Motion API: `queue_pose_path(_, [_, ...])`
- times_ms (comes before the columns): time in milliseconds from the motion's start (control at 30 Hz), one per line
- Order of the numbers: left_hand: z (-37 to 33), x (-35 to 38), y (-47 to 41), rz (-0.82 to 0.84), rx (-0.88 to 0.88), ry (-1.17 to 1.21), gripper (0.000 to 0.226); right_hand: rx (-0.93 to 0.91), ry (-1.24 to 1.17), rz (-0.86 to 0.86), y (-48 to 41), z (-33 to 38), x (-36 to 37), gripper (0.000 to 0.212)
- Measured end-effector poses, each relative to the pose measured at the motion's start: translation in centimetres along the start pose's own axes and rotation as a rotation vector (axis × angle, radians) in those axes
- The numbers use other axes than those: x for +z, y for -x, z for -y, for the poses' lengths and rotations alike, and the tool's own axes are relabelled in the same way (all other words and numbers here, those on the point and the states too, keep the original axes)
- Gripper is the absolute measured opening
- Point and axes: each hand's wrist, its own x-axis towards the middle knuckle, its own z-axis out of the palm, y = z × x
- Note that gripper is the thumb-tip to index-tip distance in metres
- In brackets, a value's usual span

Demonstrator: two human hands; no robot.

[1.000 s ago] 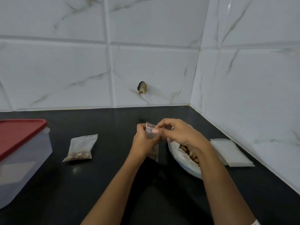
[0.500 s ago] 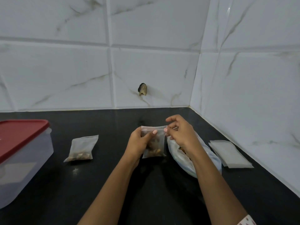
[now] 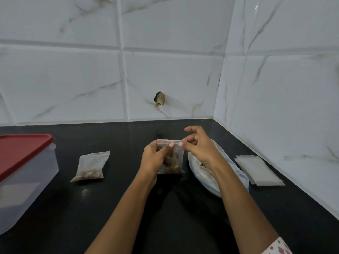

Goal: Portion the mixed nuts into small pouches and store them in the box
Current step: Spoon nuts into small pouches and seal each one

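Note:
A small clear pouch (image 3: 175,160) with nuts in its lower half hangs upright above the black counter. My left hand (image 3: 155,159) grips its left side, thumb on the top strip. My right hand (image 3: 199,148) pinches the top strip at its right end, other fingers raised. Behind my right wrist lies the big clear bag of mixed nuts (image 3: 230,169), mostly hidden by the arm. A filled pouch (image 3: 90,166) lies flat to the left. The clear plastic box (image 3: 23,182) stands at the left edge under a red lid (image 3: 20,151).
A stack of empty flat pouches (image 3: 258,170) lies at the right, close to the side wall. White tiled walls meet in a corner behind the black counter (image 3: 128,208). A small dark stub (image 3: 159,98) sticks out of the back wall.
The pouch has turned from edge-on to face me, with its nuts now in view. My right hand has slid along the top strip to its right end.

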Motion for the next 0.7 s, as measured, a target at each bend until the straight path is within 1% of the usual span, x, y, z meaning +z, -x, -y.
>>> queue_pose_path(100, [-0.03, 0.00, 0.16, 0.023, 0.016, -0.013, 0.006, 0.026, -0.063, -0.005, -0.05, 0.00, 0.16, 0.036])
queue_pose_path(233, [-0.26, 0.12, 0.36, 0.078, -0.025, 0.049, 0.015, 0.055, -0.033, -0.063, -0.14, -0.16, 0.26, 0.030])
queue_pose_path(333, [0.04, 0.04, 0.17, 0.101, -0.043, 0.080, 0.012, 0.066, -0.007, -0.097, -0.19, -0.27, 0.31, 0.026])
queue_pose_path(400, [0.29, -0.06, -0.03, 0.088, -0.051, 0.120, 0.007, 0.083, 0.005, -0.132, -0.24, -0.36, 0.27, 0.023])
queue_pose_path(500, [0.53, -0.11, -0.27, 0.028, -0.036, 0.092, 0.009, 0.101, 0.009, -0.158, -0.23, -0.41, 0.21, 0.022])
queue_pose_path(567, [0.58, -0.10, -0.26, -0.005, -0.030, 0.079, 0.011, 0.099, 0.034, -0.126, -0.18, -0.24, 0.18, 0.020])
queue_pose_path(700, [0.57, -0.31, -0.25, -0.026, -0.024, 0.095, 0.016, 0.084, 0.095, 0.018, 0.16, 0.45, -0.44, 0.016])
